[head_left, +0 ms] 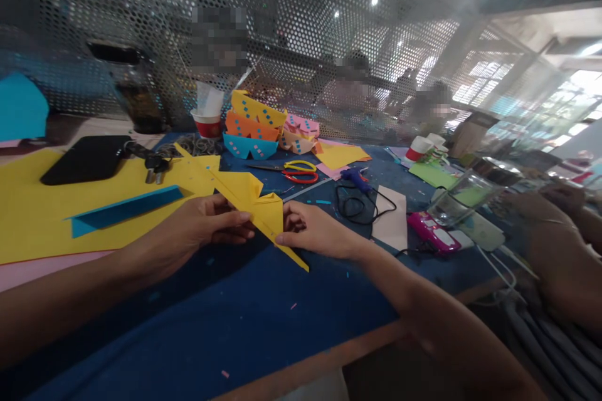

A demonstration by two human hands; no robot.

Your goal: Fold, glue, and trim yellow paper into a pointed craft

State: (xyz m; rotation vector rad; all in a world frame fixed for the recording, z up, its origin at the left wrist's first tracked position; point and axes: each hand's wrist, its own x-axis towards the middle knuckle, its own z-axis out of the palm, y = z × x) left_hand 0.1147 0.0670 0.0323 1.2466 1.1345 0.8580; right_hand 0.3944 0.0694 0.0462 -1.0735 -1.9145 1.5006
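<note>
Held between both hands above the blue tabletop is a folded piece of yellow paper, long and tilted, with raised flaps along its upper side. My left hand pinches its lower left edge between thumb and fingers. At its lower right end, my right hand grips the paper with the thumb on the near face and the fingers curled. A folded strip of blue paper lies left of my left hand on a large yellow sheet. Beyond the paper are scissors with red and yellow handles.
Stacked folded paper pieces in yellow, orange and blue stand at the back by a perforated metal screen. A phone and keys lie left. Right are a blue glue gun, a pink device, a glass jar and another person's arm.
</note>
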